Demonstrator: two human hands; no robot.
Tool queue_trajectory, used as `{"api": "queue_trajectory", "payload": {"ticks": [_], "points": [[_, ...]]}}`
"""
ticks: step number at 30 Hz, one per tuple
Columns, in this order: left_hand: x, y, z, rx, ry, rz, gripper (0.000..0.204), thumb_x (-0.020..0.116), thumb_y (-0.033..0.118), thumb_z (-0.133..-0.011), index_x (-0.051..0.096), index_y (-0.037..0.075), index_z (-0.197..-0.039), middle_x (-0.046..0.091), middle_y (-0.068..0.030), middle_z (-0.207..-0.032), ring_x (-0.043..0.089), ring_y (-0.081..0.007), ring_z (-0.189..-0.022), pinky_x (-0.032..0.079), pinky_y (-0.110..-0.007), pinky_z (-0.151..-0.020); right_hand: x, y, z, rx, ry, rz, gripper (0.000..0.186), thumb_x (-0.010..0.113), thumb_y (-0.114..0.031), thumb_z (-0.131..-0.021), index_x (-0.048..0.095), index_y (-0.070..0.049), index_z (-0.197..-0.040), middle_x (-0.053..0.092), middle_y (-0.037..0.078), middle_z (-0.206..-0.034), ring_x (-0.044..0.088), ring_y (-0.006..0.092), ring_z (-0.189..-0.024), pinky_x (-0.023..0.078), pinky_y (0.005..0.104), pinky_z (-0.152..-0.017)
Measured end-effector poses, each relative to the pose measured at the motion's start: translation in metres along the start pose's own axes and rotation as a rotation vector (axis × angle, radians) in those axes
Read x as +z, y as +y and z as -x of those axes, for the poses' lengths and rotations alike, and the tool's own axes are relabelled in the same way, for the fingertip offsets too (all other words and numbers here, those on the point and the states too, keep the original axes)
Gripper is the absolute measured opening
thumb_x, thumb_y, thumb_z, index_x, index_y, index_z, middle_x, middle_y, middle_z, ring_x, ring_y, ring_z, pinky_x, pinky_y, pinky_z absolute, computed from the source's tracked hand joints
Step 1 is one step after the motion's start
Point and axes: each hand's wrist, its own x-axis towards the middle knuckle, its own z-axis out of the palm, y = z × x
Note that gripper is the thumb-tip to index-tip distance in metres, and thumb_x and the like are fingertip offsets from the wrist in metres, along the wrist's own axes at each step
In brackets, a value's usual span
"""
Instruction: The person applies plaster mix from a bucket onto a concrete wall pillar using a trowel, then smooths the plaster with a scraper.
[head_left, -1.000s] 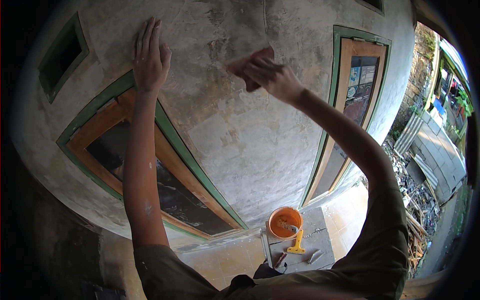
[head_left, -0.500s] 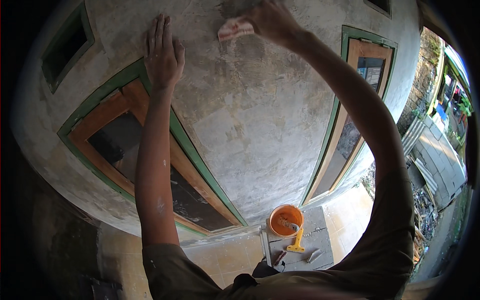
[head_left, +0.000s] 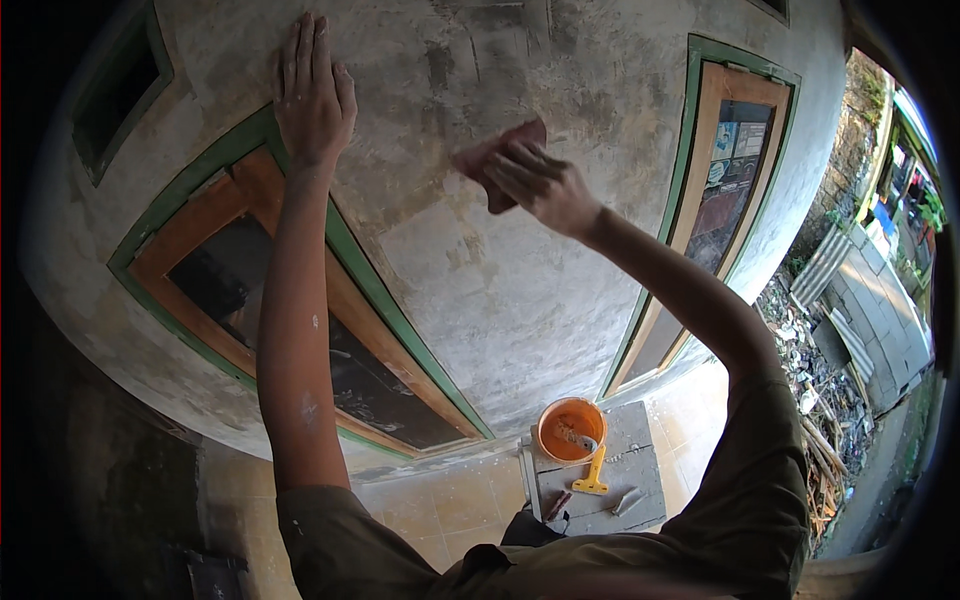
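High on the mottled grey plastered wall [head_left: 480,270], my left hand [head_left: 315,100] lies flat with its fingers stretched upward, above the corner of the left window frame. My right hand [head_left: 550,190] is lower and to the right, its fingers pressing a bent reddish-brown sheet of sandpaper [head_left: 492,152] against the plaster. The sheet's corners stick out above and below the fingers, slightly blurred. Darker scuffed patches and streaks mark the wall above it.
Green-edged wooden windows stand on the left [head_left: 210,250] and right [head_left: 740,150]. Below is a grey board platform [head_left: 640,455] with an orange bucket [head_left: 562,413], a yellow-handled scraper [head_left: 592,484] and small scraps. Tiled floor [head_left: 440,500] surrounds it; rubble and grey blocks [head_left: 875,315] lie outside at right.
My right hand has swept down the wall with the sandpaper, its elbow bending lower. The left hand stays flat on the wall; the whole view has shifted slightly.
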Motion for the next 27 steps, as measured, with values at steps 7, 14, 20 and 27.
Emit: {"api": "queue_trajectory", "payload": {"ticks": [7,14,20,27], "points": [[-0.002,-0.025,-0.001,0.096,0.205,0.050,0.037,0.053,0.017,-0.091,0.050,0.004,-0.125,0.050,-0.0130,-0.127,0.046,-0.0293,-0.121,0.037,-0.042,-0.101,-0.021,-0.024,-0.057,0.097,-0.062,-0.200,0.029,0.059,-0.021,-0.091,0.063,-0.027,-0.119,0.071,-0.007,-0.102,0.068,0.0090,-0.091,0.058,0.0212,-0.068],[-0.051,-0.048,0.082,-0.143,-0.153,0.130,0.054,0.037,0.025,-0.100,0.027,-0.002,-0.146,0.027,-0.0207,-0.152,0.024,-0.0373,-0.141,0.020,-0.054,-0.115,0.036,-0.024,-0.104,-0.029,0.065,0.173,0.034,0.070,-0.013,-0.080,0.066,-0.010,-0.114,0.066,0.007,-0.116,0.064,0.0219,-0.107,0.059,0.0354,-0.083],[-0.051,-0.053,0.092,-0.151,-0.294,0.068,0.068,0.026,0.046,-0.101,0.016,0.000,-0.150,0.014,-0.0215,-0.155,0.013,-0.0345,-0.145,0.011,-0.054,-0.117,0.060,-0.097,-0.007,-0.051,-0.121,-0.001,0.042,0.069,-0.014,-0.078,0.062,0.002,-0.116,0.060,0.019,-0.123,0.058,0.0361,-0.114,0.052,0.0466,-0.095],[-0.042,-0.054,0.088,-0.114,-0.301,0.048,0.074,0.027,0.051,-0.100,0.008,0.000,-0.150,0.006,-0.0213,-0.157,0.004,-0.0337,-0.146,0.005,-0.053,-0.118,0.021,-0.087,-0.041,0.105,-0.509,-0.322,0.034,0.049,-0.017,-0.097,0.058,-0.025,-0.130,0.065,0.011,-0.116,0.066,0.0109,-0.081,0.058,0.0280,-0.064]]}}
